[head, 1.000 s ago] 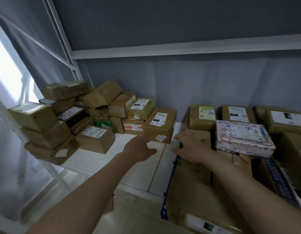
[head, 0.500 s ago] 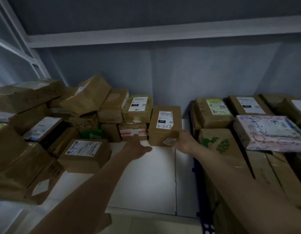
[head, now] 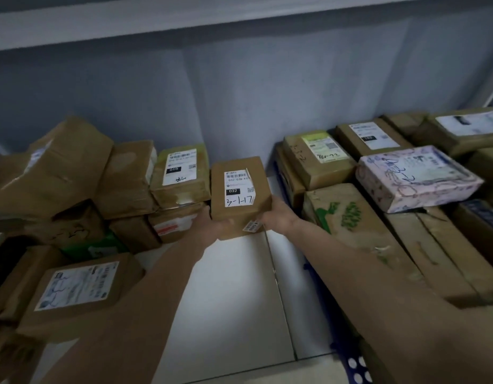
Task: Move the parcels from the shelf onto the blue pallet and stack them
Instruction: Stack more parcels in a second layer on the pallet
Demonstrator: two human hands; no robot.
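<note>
Between my two hands, at the back of the white shelf (head: 239,286), is the small brown parcel (head: 239,195) with "3-1-17" written on its label. My left hand (head: 212,221) grips its lower left corner and my right hand (head: 277,218) grips its lower right corner, fingers curled around the sides. I think the grip is low, so the parcel can tip backward when I lift it. It touches the labelled box (head: 181,176) on its left, so this neighbour may shift. On the right, the stack on the blue pallet (head: 353,367) already has a pink parcel (head: 417,176) on top, so little flat space remains.
</note>
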